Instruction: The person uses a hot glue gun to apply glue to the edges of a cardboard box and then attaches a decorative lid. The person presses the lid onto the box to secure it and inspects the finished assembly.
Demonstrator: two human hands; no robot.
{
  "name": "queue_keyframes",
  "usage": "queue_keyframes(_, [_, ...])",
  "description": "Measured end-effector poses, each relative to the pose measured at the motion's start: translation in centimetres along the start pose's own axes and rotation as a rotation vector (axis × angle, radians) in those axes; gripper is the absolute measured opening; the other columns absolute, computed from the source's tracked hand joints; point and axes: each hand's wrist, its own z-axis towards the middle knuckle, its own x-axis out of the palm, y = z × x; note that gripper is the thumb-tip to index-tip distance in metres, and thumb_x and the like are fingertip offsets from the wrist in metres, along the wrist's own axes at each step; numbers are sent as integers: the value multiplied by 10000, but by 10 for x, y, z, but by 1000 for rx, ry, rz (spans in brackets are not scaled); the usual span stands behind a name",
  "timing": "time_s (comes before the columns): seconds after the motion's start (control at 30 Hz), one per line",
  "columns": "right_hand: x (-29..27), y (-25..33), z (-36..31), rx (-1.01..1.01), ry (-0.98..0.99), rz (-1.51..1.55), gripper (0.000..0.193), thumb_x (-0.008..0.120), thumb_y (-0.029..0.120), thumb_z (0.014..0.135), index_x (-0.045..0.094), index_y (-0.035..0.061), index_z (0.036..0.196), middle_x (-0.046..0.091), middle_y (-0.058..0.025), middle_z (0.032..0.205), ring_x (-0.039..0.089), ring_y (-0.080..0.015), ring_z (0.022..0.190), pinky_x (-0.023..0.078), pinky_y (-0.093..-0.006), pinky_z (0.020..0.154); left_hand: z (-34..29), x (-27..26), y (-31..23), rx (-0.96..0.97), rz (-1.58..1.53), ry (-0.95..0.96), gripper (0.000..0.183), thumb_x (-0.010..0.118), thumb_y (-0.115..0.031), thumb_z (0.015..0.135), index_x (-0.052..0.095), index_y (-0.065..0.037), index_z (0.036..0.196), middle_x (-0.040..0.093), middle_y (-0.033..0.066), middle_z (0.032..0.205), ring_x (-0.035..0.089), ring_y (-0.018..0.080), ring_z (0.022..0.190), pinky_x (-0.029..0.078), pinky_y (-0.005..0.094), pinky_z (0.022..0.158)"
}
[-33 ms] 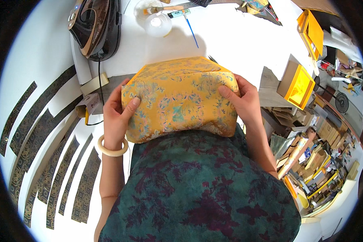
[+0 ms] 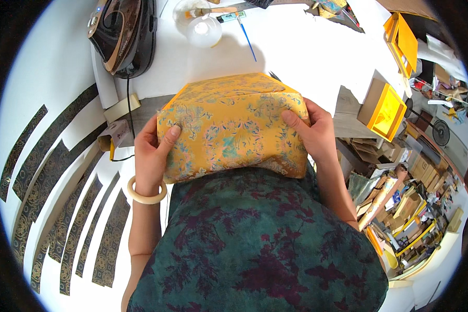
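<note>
Box (image 2: 231,127): yellow brocade-covered, held against the person's front at the near edge of the white table (image 2: 307,57).
Left hand (image 2: 151,156): clasps the box's left end, thumb pressed flat on the near face, fingers hidden behind; a pale bangle (image 2: 146,191) sits on the wrist.
Right hand (image 2: 314,132): clasps the right end, thumb on the near face close to the top corner, fingers wrapped round the side.
Grip: both hands closed on the box, one at each end, roughly level.
Step, as judged: pressing the fabric down onto the near face and corners.
Method: keep thumb pressure even and work outward toward the edges; hold the box braced against the body so it does not turn.
Risk: uneven pressure may crease the cloth at the corners.
Nearby: iron (image 2: 122,34) at the far left; dark patterned strips (image 2: 52,171) laid out on the left, well apart from the box.
</note>
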Motion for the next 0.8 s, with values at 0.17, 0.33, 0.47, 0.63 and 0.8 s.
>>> queue_keyframes(0.17, [2,6,-4,112,6,-61,419,833,274,985,741,-52,1231,776,-55,989,691,-94,849,584,-283,746,-13,11,-6,-124,-43,-39,353,720,-221,1071,705,58,1286,773,60,1104,693,87,956,569,260,843])
queue_keyframes(0.33, [-1,-7,-5,84,13,-61,402,802,285,1012,741,-45,1232,777,-57,983,689,-101,876,583,-301,782,-16,15,-10,-158,-58,-27,355,693,-249,1091,712,55,1275,767,49,1093,660,74,963,549,258,844])
queue_keyframes(0.47, [0,-10,-3,-23,13,-66,472,784,335,1023,706,-48,1288,784,-79,1015,703,-125,895,586,-308,810,-17,18,-8,-145,-68,-24,374,670,-274,1106,699,48,1293,756,40,1102,647,72,979,541,261,846])
queue_keyframes(0.63, [-4,-10,0,-80,33,-219,544,789,401,1010,690,-56,1286,782,-107,996,712,-141,888,589,-324,793,-17,19,-3,-120,-45,-38,381,653,-292,1115,682,36,1307,745,29,1108,641,72,991,535,262,868])
queue_keyframes(0.8, [-6,-6,1,-95,46,-308,517,784,394,1010,693,-54,1252,776,-102,959,706,-137,861,582,-325,781,-19,29,-7,-90,-81,-96,402,659,-290,1112,642,25,1361,730,27,1132,631,72,1035,522,261,903])
